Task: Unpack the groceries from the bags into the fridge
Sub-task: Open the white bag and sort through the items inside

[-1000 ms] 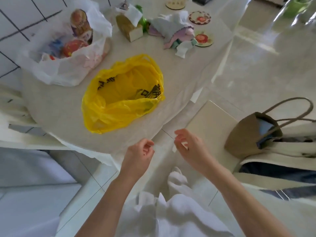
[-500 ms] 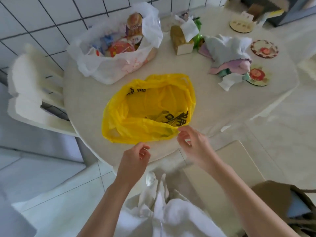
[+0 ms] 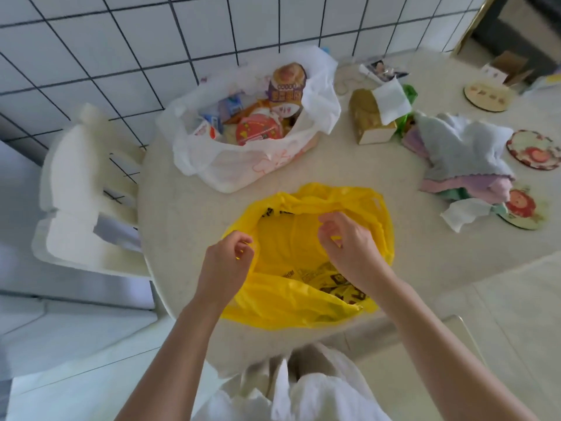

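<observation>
My left hand (image 3: 226, 262) pinches the yellow bag (image 3: 306, 299) rim; my right hand (image 3: 346, 243) hovers inside, grip curled, holding nothing visible. Next, I judge: open it wider.

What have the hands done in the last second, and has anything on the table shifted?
Both hands moved forward from below the table edge to the yellow bag. The left hand now pinches its near-left rim; the right hand hangs over the opening, fingers curled, grip unclear. The white bag, the tissue box and the cloths stayed put.
</observation>
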A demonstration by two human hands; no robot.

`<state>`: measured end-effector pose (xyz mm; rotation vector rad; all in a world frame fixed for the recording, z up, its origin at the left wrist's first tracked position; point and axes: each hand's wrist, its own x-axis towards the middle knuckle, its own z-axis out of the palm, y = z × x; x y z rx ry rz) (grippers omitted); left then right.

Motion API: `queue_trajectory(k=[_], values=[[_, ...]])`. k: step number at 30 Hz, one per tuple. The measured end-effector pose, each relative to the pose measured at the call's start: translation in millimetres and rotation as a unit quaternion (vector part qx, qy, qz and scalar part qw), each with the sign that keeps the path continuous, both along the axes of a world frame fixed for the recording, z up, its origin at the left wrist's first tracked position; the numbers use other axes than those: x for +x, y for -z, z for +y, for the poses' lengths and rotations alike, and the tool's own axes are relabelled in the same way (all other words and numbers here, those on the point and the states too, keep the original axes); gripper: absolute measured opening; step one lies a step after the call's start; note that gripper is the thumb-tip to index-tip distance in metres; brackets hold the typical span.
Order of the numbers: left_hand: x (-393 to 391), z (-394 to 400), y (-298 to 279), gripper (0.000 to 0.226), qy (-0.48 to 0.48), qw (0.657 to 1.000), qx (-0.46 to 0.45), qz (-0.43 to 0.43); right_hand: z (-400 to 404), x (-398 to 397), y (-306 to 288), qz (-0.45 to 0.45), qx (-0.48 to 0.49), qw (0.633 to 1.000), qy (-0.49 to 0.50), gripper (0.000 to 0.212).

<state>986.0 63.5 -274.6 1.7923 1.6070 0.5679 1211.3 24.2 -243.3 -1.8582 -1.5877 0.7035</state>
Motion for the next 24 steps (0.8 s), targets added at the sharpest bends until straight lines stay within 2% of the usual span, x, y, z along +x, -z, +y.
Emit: queue_trajectory(k=[8,12,18,24], values=[[25,99,-15,0.010,-0.034,0.999,0.005,0.023,113,20,-7,-0.029,-0.020,0.998,-0.053,0.026],[41,150,-23,0.012,-0.043,0.998,-0.021,0.043,174,33,-6,-0.036,-0.043,0.995,-0.086,0.026],[54,226,-16,0.016,-0.067,0.994,-0.030,0.076,262,44,1,-0.046,-0.038,0.990,-0.129,0.025],[40,277,2,0.025,-0.163,0.983,-0.009,0.085,323,31,19,-0.057,-0.028,0.983,-0.172,0.022]])
